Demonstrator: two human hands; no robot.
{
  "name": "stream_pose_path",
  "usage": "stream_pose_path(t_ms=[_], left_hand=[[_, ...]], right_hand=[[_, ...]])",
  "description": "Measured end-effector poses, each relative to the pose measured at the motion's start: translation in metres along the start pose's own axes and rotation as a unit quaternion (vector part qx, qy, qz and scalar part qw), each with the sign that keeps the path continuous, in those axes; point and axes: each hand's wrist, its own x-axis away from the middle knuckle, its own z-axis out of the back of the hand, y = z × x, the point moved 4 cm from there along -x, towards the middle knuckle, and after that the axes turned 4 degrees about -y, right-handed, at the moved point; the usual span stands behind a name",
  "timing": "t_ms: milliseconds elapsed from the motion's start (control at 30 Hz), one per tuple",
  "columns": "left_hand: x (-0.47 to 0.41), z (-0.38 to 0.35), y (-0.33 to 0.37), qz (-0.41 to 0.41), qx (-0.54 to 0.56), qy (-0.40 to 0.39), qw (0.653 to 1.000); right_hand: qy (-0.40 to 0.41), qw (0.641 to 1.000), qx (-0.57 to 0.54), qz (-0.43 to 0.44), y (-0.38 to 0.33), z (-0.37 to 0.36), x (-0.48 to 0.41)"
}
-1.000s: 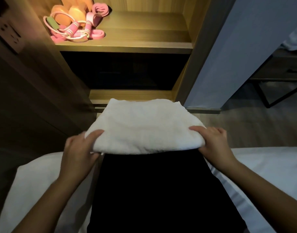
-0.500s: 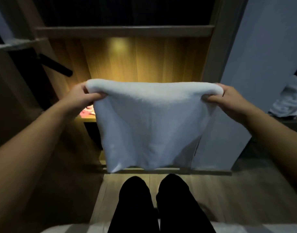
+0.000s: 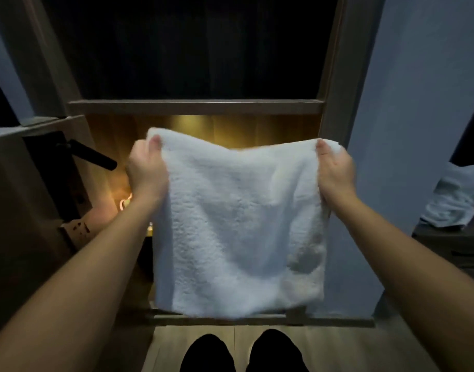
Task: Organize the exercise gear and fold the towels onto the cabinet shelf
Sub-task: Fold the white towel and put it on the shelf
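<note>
A folded white towel (image 3: 238,226) hangs in the air in front of the lit cabinet shelf (image 3: 195,106). My left hand (image 3: 145,170) pinches its top left corner and my right hand (image 3: 335,170) pinches its top right corner, so it drapes down flat between them. The towel hides most of the warm-lit shelf opening behind it. A bit of pink exercise gear (image 3: 125,204) shows on the shelf just left of my left wrist.
An open cabinet door with a black lever handle (image 3: 93,155) stands at the left. A blue-grey wall panel (image 3: 418,130) is at the right, and a dark side table with crumpled cloth (image 3: 456,200) beyond it. My dark-clad legs (image 3: 241,353) stand on wood floor.
I rose from the bed and lifted the towel from my lap. It now hangs from both hands before the cabinet, closer to the shelf than half a second ago.
</note>
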Motion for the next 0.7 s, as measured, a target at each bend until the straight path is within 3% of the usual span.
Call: stream_pose_path(t_ms=[167,300,400,467,567,633,700], left_hand=[[0.004,0.008,-0.024,0.058,-0.001,-0.036,0.998],[0.007,0.013,-0.041,0.092,0.066,-0.266,0.957],[0.003,0.023,-0.047,0.066,-0.090,-0.416,0.902],[-0.002,0.019,-0.045,0.023,-0.210,-0.493,0.844],[-0.007,0.000,-0.035,-0.038,-0.359,-0.575,0.734],[-0.007,-0.011,-0.031,-0.090,-0.443,-0.594,0.665],[-0.005,-0.014,-0.031,-0.114,-0.493,-0.594,0.625]], right_hand=[[-0.025,0.999,-0.011,-0.019,0.012,0.003,-0.003],[-0.074,0.995,-0.058,-0.036,0.015,0.005,-0.004],[-0.195,0.980,-0.006,-0.029,0.020,0.021,-0.014],[-0.328,0.942,0.067,-0.014,0.018,0.026,-0.020],[-0.495,0.831,0.254,0.005,0.016,0.016,-0.015],[-0.563,0.753,0.340,0.004,0.027,0.005,-0.006],[-0.574,0.730,0.370,0.009,0.034,0.004,0.001]])
